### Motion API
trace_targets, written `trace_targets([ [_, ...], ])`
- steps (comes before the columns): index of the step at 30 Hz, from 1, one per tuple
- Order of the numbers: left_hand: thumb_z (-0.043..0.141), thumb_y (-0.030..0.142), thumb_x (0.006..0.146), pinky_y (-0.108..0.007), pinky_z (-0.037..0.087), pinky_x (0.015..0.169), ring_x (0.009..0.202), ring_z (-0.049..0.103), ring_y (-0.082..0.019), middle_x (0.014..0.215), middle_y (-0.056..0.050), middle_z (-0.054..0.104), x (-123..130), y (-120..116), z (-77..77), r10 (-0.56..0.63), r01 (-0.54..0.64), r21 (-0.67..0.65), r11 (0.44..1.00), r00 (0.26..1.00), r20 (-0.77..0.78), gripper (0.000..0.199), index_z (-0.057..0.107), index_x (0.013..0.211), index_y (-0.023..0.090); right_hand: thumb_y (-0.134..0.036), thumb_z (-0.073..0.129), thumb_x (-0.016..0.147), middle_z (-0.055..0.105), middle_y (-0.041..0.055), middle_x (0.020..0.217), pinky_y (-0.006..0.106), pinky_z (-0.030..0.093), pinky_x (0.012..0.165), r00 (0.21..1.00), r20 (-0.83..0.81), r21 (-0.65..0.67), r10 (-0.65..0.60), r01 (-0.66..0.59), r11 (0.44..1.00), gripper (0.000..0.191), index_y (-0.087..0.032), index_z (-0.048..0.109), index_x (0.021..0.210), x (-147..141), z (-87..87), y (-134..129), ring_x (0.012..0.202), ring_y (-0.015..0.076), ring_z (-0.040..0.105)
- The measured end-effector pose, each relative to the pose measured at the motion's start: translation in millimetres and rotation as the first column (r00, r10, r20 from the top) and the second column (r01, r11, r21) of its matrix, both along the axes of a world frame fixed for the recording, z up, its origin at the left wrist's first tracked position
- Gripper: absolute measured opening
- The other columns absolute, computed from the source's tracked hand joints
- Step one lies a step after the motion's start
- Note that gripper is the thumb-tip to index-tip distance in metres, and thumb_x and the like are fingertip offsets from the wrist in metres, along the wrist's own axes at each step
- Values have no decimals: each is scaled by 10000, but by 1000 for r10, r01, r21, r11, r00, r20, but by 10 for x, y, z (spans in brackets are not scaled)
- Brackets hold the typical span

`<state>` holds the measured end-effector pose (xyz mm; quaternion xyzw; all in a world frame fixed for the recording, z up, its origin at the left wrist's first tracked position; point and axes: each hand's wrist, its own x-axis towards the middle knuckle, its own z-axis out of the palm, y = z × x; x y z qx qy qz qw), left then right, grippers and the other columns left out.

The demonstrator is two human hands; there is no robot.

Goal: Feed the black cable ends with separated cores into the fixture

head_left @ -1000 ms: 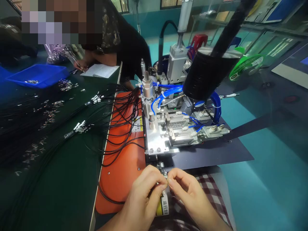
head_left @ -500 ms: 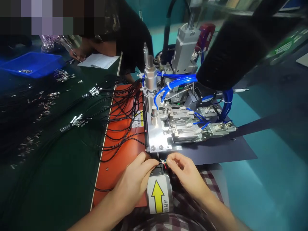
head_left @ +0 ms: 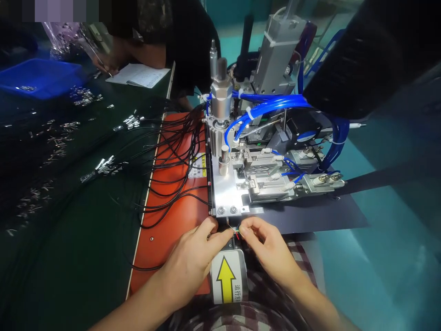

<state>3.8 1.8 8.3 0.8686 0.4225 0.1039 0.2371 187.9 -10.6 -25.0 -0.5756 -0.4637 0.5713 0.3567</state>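
Thin coloured wires (head_left: 237, 233), a red one and a greenish one among them, lie between my two hands at the front of the machine. My left hand (head_left: 195, 246) is closed, with thumb and forefinger pinched at the left side of these wires. A black cable (head_left: 146, 268) runs in beneath that hand from the left. On the other side, my right hand (head_left: 267, 241) pinches the wires' free ends between thumb and fingertips. Just below the fingers is the machine's feed end, with a yellow arrow label (head_left: 226, 278). My fingers hide part of the wires.
A metal machine (head_left: 223, 188) with blue air tubes (head_left: 275, 102) stands directly ahead. Several black cables (head_left: 175, 151) cross its orange base (head_left: 161, 239). Bundled cable ends (head_left: 105, 165) and a blue tray (head_left: 41, 76) lie left. Behind them, a person writes in a notebook (head_left: 139, 75).
My left thumb and forefinger have slid right along the wires, nearer my right fingertips. My right hand keeps its pinch almost in place. The head view has shifted slightly.
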Motion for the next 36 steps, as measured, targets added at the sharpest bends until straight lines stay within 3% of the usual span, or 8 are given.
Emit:
trace_targets([
  [12, 358, 101, 893, -323, 528, 587, 712, 572, -203, 881, -73, 497, 4, -35, -33, -51, 56, 53, 997, 994, -98, 377, 496, 1228, 203, -356, 531, 865, 498, -14, 655, 267, 384, 589, 1000, 20, 12, -4, 4, 1000, 216, -184, 543, 734, -4, 2, -2, 618, 153, 449],
  [25, 375, 111, 902, -311, 511, 567, 682, 539, -187, 838, -52, 497, -13, -27, -67, -75, 85, 113, 990, 993, -90, 338, 488, 1214, 173, -233, 490, 904, 524, -16, 735, 268, 396, 656, 992, 90, 264, -83, 57, 963, 135, -209, 526, 776, -71, -139, -87, 697, 156, 493],
  [36, 352, 119, 918, -274, 456, 503, 606, 494, -165, 788, -43, 478, 6, -34, -80, -74, 95, 228, 969, 992, -98, 334, 503, 1214, 162, -177, 485, 904, 530, -6, 766, 277, 406, 676, 986, 110, 373, -123, 74, 925, 117, -205, 522, 798, -85, -209, -134, 723, 155, 506],
])
